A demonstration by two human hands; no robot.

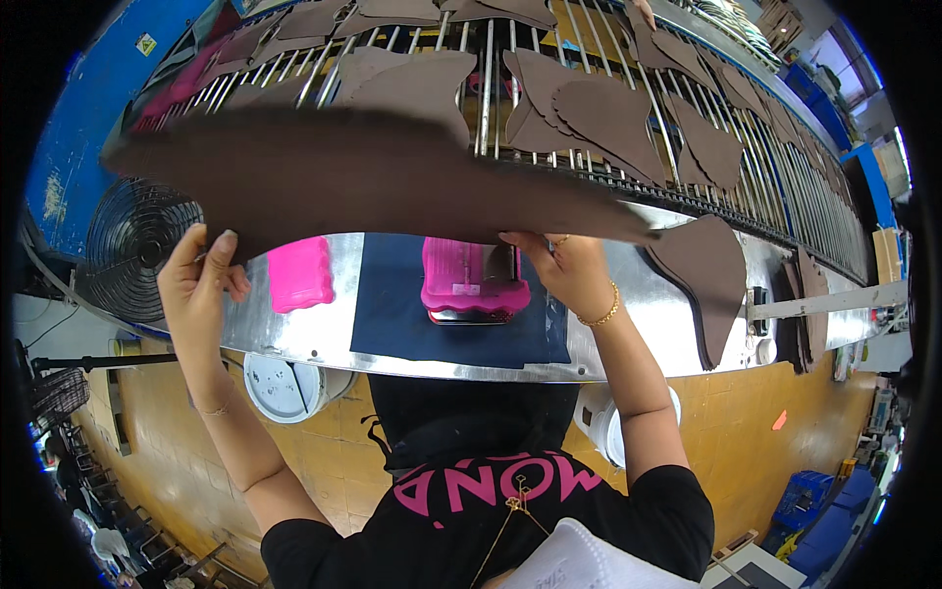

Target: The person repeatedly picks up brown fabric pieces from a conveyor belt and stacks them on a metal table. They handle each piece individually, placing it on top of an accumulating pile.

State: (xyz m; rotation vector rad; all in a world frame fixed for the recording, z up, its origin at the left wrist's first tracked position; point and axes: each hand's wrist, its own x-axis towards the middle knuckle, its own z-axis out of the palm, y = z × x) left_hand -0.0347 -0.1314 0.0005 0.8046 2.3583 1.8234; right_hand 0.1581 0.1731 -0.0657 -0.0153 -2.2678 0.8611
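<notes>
A large dark brown flat cut piece (pixel 334 177), leather-like and slightly blurred, is held up in front of me above the metal table. My left hand (pixel 208 270) pinches its lower edge near the left end. Toward the right end, my right hand (pixel 567 273) grips the same edge with the thumb in front; its other fingers are partly hidden. Below the piece, a pink plastic box (pixel 471 280) rests on a dark blue cloth (pixel 388 314), its upper part covered by the piece. To the left lies a pink lid-like tray (pixel 300 275).
Beyond the table runs a conveyor of metal bars (pixel 488 88) carrying several brown cut pieces (pixel 608 113). More brown pieces (pixel 708 260) are stacked at the table's right, near a pale bar (pixel 829 299). A round wire fan guard (pixel 137 245) stands left; white buckets (pixel 280 383) sit below.
</notes>
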